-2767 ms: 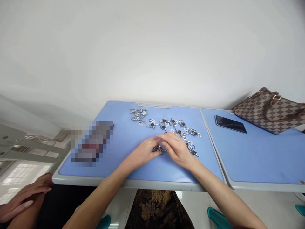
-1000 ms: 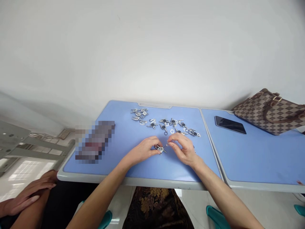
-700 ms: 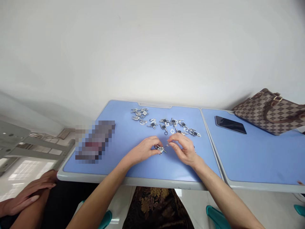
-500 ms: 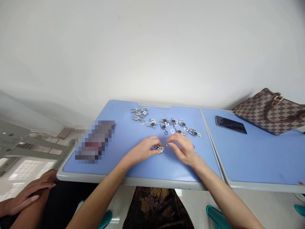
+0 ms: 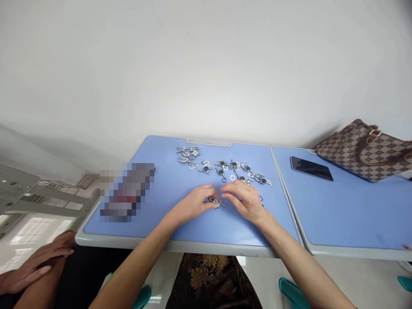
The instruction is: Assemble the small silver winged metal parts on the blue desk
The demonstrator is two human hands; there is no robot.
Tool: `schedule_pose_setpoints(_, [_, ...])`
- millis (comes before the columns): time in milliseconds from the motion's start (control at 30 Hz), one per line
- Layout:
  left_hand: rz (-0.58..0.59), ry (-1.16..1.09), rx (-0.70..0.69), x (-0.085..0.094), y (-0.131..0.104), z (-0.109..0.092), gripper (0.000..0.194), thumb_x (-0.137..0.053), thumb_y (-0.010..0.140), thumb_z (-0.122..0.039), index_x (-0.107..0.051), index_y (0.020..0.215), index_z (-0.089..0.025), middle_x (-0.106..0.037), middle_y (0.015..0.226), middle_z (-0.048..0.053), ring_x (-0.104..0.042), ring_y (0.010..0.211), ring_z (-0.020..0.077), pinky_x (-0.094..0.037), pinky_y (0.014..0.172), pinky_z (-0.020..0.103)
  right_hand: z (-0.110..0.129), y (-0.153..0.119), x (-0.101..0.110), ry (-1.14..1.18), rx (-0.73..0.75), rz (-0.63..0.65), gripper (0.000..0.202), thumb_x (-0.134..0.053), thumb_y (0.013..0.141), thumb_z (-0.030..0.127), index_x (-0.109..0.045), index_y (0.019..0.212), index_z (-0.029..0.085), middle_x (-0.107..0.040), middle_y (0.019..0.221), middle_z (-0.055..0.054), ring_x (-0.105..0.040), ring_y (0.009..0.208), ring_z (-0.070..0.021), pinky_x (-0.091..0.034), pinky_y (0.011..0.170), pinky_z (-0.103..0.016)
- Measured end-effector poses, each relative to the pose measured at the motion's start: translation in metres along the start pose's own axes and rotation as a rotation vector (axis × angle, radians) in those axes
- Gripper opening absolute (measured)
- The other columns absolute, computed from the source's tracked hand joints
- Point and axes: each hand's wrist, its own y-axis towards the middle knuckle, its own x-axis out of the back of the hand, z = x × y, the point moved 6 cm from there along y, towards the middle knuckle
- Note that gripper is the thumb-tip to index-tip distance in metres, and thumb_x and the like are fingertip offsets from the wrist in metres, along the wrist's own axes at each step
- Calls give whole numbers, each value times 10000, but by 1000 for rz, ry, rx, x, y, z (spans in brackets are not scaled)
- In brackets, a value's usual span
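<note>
Nearest, below and between the forearms, is dark patterned cloth (image 5: 209, 279), with the rim of the blue table (image 5: 193, 245) just beyond it. The left hand (image 5: 195, 204) pinches a small metal piece (image 5: 216, 201) between thumb and fingers, low over the tabletop, seemingly to steady it while its free end faces the other hand. The right hand (image 5: 247, 201) is just beside it, apart from the piece, thumb and forefinger drawn close as if for fine handling; whether they grip something tiny I cannot tell. Out to the left of the left hand, another person's hands (image 5: 41, 259) rest one over the other, and a pixelated dark object (image 5: 128, 191) lies on the table, too obscured to name. Just beyond the hands, metal pieces with black round centres (image 5: 220, 171) lie scattered with loose rings (image 5: 224, 180), probably spread so each can be picked out. Farther, ahead of the left hand, plainer metal pieces (image 5: 194, 152) form their own cluster, perhaps kept apart as a different sort. Well right of the right hand, a phone (image 5: 311, 168) lies flat, and a checked handbag (image 5: 363, 150) sits beyond it, against the wall (image 5: 206, 77), which may prop it
</note>
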Motion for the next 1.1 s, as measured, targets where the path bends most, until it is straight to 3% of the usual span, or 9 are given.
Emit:
schedule_pose_setpoints(167, [-8,29,2,-1,-1,1,93,-621,882,-208,-652,969,-198,-641,990,23,-593,984,200,-441,893,321,0,1,-3,-27,-44,4,100,-547,973,241,-643,982,215,-708,802,-27,-641,691,-146,-510,656,-274])
schedule_pose_setpoints(300, [-32,45,3,0,-3,-1,67,-611,889,-228,-638,938,-192,-640,980,24,-602,971,202,-449,898,334,1,-2,-2,-107,-52,-72,87,-586,954,278,-624,959,200,-679,736,-26,-614,626,-146,-485,597,-263])
schedule_pose_setpoints(533, [-51,95,7,-1,-4,-3,62,-615,886,-219,-603,836,-183,-631,915,27,-601,928,205,-470,840,329,4,-6,-7,-160,-32,-60,50,-599,943,268,-599,933,218,-669,736,-17,-588,591,-145,-462,578,-267])
schedule_pose_setpoints(733, [-50,63,-11,-2,-4,-4,31,-619,881,-212,-613,866,-185,-633,936,28,-599,942,206,-460,840,322,1,-6,-6,-168,-86,-106,94,-607,936,279,-578,873,217,-643,687,-2,-558,529,-129,-441,535,-258])
schedule_pose_setpoints(967, [-37,104,-2,0,-3,-5,106,-574,896,-274,-576,826,-195,-597,891,16,-580,891,204,-457,822,336,-7,-8,-5,-93,-151,-112,192,-650,904,379,-591,828,213,-614,643,9,-561,553,-136,-444,537,-259])
schedule_pose_setpoints(1100, [-33,114,-2,0,-2,-6,129,-563,902,-266,-549,796,-192,-590,883,16,-574,893,201,-451,813,328,-6,-6,-5,-4,-168,-101,191,-654,905,365,-570,819,217,-647,738,-22,-619,670,-160,-489,597,-281])
